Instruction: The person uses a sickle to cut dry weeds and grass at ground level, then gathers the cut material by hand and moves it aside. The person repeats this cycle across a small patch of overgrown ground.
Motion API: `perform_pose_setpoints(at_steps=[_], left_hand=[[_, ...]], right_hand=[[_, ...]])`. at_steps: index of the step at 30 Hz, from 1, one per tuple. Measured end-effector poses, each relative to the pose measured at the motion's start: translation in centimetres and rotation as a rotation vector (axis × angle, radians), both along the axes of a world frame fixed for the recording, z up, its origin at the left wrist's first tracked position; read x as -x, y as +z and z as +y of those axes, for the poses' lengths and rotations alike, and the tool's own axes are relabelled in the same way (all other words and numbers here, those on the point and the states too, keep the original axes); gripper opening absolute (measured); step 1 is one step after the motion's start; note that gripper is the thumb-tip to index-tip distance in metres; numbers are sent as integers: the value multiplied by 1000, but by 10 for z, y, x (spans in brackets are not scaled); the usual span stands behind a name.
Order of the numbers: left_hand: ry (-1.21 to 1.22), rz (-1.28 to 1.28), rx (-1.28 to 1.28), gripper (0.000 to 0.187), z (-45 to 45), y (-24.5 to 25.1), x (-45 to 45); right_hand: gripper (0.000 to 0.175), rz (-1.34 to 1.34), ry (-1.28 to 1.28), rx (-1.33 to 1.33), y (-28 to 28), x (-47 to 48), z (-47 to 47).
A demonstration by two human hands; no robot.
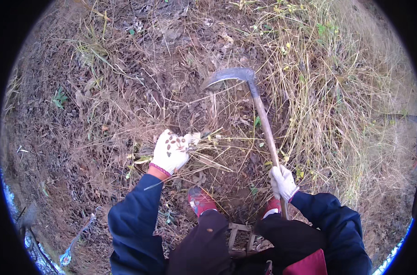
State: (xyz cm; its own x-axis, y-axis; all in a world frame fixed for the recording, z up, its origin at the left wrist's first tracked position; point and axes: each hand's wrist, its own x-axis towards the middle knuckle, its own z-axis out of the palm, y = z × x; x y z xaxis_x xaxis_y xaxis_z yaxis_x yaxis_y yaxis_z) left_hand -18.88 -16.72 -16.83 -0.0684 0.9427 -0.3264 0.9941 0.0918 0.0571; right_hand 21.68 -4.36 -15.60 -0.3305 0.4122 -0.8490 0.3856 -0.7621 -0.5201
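Observation:
My left hand (171, 151), in a white knit glove with brown spots on its back, is closed on a bunch of dry grass stalks (212, 156) that stick out to its right. My right hand (283, 181), gloved in white too, grips the wooden handle of a sickle (266, 129). The handle slants up and slightly left from that hand. At its top the curved metal blade (231, 74) points left, just above the ground and beyond both hands. How the left fingers lie around the stalks is partly hidden.
Tall dry grass (315, 113) stands thick on the right. Dead leaves and stems (126, 92) cover the ground at left and ahead. My red shoes (201, 200) are below my hands, with a wooden frame (233, 237) near my legs. A crumpled plastic thing (66, 256) lies at lower left.

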Motion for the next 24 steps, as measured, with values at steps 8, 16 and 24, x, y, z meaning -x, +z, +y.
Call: perform_pose_setpoints(at_steps=[8,16,24], left_hand=[[-120,-528,441,48,-144,19,-108],[-16,-51,-195,15,50,26,-34],[6,253,-288,28,173,-17,27]], right_hand=[[28,-199,314,-270,-4,-101,-34],[26,-9,-210,-74,-3,-27,-4],[36,111,-270,-79,-9,60,96]])
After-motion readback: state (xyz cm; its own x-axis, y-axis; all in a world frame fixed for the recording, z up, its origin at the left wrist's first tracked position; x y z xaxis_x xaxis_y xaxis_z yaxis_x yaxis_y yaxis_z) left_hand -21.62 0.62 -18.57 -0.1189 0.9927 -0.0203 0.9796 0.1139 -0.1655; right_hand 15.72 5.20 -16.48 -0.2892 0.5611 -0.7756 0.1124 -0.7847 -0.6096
